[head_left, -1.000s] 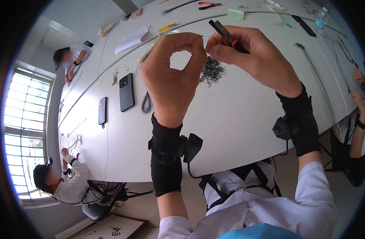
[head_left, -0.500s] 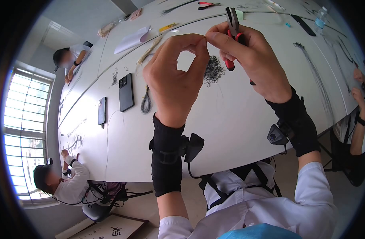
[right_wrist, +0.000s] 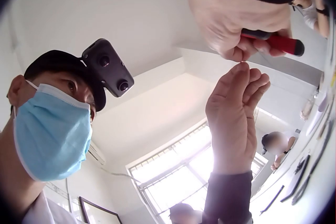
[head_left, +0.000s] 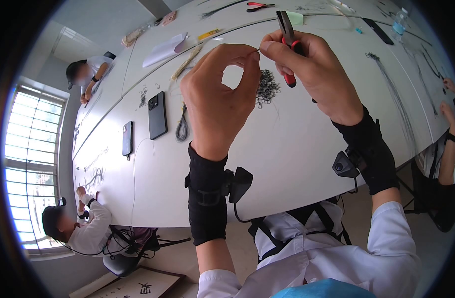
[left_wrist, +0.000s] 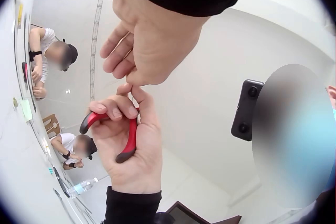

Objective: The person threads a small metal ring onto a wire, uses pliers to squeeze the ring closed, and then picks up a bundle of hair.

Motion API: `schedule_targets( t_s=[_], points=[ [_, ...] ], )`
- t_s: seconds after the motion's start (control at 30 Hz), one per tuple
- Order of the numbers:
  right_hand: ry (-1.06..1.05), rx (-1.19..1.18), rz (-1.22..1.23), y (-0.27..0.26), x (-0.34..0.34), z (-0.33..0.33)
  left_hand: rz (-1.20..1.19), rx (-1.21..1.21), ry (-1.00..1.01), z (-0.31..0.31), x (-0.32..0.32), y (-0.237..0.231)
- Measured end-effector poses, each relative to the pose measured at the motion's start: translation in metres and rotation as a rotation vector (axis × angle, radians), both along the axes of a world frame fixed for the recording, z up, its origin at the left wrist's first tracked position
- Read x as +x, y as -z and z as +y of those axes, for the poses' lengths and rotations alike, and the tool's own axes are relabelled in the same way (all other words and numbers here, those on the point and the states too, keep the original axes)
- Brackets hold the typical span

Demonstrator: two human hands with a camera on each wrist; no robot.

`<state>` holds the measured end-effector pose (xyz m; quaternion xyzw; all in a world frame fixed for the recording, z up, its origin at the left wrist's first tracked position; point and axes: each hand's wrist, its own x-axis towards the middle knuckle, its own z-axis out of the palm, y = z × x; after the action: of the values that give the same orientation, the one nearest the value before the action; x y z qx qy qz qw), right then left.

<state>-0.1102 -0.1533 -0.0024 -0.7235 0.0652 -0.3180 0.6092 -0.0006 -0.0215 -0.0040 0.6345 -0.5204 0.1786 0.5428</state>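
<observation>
In the head view my left hand [head_left: 220, 94] pinches a tiny dark piece [head_left: 258, 50], thin like wire, between thumb and index finger; fingertips hide most of it. My right hand [head_left: 323, 74] holds red-handled pliers [head_left: 286, 29] in its palm, their jaws pointing up and away. Its thumb and index finger meet right beside the left fingertips, at the tiny piece. The left wrist view shows the handles of the pliers [left_wrist: 131, 140] spread in the right palm. A pile of small dark wire loops [head_left: 268, 90] lies on the table behind the left fingers.
On the white table [head_left: 297, 144] are a dark phone [head_left: 158, 115], a smaller phone [head_left: 128, 138] and a coil of grey wire [head_left: 182, 130]. Farther back lie other pliers [head_left: 260, 7], white paper [head_left: 165, 49] and a water bottle [head_left: 399, 24]. Other people sit around the table.
The pliers have swung from pointing left at the left fingertips to pointing upward. The right thumb and index finger came to the left fingertips, then drew slightly apart. The left hand barely moved.
</observation>
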Motion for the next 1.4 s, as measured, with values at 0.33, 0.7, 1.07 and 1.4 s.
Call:
schedule_targets(
  t_s=[0.33, 0.7, 1.07, 1.4],
  points=[
    [0.018, -0.189, 0.0, 0.009, 0.005, 0.004, 0.296, -0.098, 0.043, 0.003, 0.0, -0.001],
    [0.189, -0.638, -0.029, -0.005, -0.007, -0.01, -0.042, 0.147, 0.073, 0.005, 0.001, 0.001],
    [0.033, -0.552, 0.096, -0.01, -0.011, -0.008, 0.166, 0.069, 0.087, 0.008, 0.004, -0.001],
    [0.093, -0.541, 0.069, -0.004, -0.006, -0.021, 0.079, 0.203, 0.103, 0.01, -0.007, -0.005]
  ],
)
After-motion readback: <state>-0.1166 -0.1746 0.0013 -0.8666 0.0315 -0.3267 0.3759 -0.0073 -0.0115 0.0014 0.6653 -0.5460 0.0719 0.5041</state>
